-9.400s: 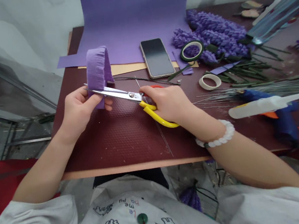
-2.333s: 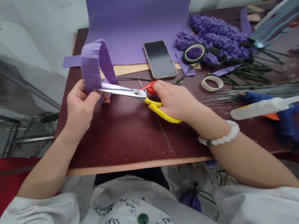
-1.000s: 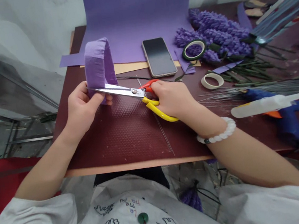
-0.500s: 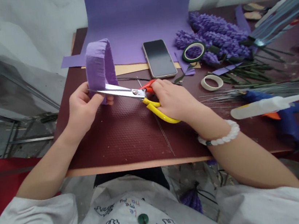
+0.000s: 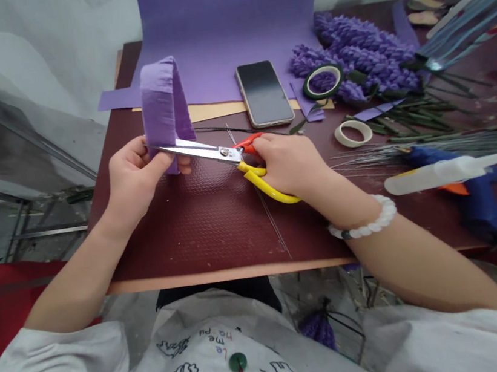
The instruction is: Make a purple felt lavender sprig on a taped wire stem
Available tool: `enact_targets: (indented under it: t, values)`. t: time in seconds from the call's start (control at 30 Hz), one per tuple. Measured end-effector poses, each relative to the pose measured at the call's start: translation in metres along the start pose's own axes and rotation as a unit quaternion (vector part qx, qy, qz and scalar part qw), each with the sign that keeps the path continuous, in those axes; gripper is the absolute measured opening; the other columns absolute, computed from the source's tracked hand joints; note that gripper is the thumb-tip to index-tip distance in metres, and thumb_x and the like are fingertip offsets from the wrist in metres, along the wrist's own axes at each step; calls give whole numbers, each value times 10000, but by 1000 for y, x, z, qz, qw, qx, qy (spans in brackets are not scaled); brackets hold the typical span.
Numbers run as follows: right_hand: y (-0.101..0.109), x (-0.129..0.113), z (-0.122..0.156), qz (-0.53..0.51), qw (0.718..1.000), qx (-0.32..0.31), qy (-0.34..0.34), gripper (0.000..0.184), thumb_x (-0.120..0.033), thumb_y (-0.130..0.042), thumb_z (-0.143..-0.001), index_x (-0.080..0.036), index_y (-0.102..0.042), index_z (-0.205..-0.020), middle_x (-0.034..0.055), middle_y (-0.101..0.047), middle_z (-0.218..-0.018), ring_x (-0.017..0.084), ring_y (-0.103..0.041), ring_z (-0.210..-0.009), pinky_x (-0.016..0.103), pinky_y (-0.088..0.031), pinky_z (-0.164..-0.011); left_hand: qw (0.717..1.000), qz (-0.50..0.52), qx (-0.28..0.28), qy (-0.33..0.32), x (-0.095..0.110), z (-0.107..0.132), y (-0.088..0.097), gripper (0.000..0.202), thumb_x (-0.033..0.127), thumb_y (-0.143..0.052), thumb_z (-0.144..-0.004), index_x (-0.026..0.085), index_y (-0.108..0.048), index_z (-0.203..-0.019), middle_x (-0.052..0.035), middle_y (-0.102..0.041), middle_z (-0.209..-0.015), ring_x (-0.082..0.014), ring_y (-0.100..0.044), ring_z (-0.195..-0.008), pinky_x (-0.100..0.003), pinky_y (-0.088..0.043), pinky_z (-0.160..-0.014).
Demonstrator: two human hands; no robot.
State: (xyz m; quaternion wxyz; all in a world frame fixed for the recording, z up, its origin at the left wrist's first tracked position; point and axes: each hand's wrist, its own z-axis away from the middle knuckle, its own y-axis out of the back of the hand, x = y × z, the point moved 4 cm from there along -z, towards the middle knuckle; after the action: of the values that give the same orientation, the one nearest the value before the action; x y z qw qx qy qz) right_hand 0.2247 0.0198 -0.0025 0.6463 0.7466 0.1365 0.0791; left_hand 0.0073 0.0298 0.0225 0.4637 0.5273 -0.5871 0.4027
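1. Nearest the camera, a white printed shirt (image 5: 234, 358) is seen, and both forearms are stretched over the near edge of the dark red desk (image 5: 199, 229). A white bead bracelet (image 5: 365, 222) is worn on the right wrist.
2. The left hand (image 5: 131, 177) is closed on a folded purple strip (image 5: 162, 103). Its fingers are pinched on the strip's lower ends, so the strip is held upright as an arch above the desk, apparently to steady it against the blades.
3. The right hand (image 5: 289, 165) is gripped around the yellow and red handles of the scissors (image 5: 207, 150). The blades are pointed left and laid across the strip's base. Whether paper is caught between them cannot be told.
4. The strip's lower ends are hidden by the left thumb and the blades.
5. To the right, a blue glue gun (image 5: 474, 199), a bundle of thin wires (image 5: 431, 147) and two tape rolls (image 5: 353, 133) are spread within reach.
6. Farther back, a dark phone (image 5: 264, 93) is laid on a purple sheet (image 5: 228, 30), which is curved up the wall and cut off at the top. Purple flower spikes (image 5: 364, 55) are heaped beside it.
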Motion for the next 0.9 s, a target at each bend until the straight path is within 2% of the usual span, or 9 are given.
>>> enact_targets:
  t: [0.2, 0.37, 0.5, 0.67, 0.9]
  values:
    - [0, -1, 0, 10, 1000, -17, -15, 386, -498, -437, -818, -150, -603, -826, 119, -658, -828, 239, -585, -714, 298, -232, -540, 1000, 11, -25, -3, -2, 0, 2, 93, 105, -652, -727, 166, -623, -791, -3, -675, -688, -136, -655, -627, -290, -551, -668]
    - [-1, -2, 1, -24, 1000, -7, 18, 403, -484, -411, -846, -131, -571, -960, 165, -617, -1012, 277, -560, -875, 326, -347, -611, 999, -26, -4, -20, 0, -1, 1, 55, 149, -673, -737, 177, -628, -748, 9, -657, -664, -126, -641, -605, -282, -554, -654]
    - [-3, 0, 1, -47, 998, 6, 36, 412, -488, -410, -854, -128, -551, -999, 175, -598, -1032, 287, -527, -926, 353, -395, -691, 1000, -12, 10, -21, -1, -2, 2, 44, 179, -676, -744, 179, -632, -748, 4, -656, -662, -131, -638, -586, -296, -559, -641]
    - [-1, 0, 1, -50, 998, -1, 34, 373, -474, -417, -856, -146, -554, -969, 151, -604, -1006, 263, -548, -853, 328, -368, -634, 1000, -19, 6, -6, -1, -2, 3, 55, 161, -687, -722, 162, -641, -752, -1, -653, -650, -146, -652, -601, -311, -569, -658]
    - [0, -1, -1, -8, 1000, -6, 2, 376, -466, -429, -831, -142, -603, -908, 136, -653, -916, 243, -582, -748, 308, -267, -551, 1000, -25, 0, 3, 2, 0, -1, 45, 153, -678, -719, 158, -637, -738, -1, -654, -651, -157, -664, -628, -328, -583, -679]
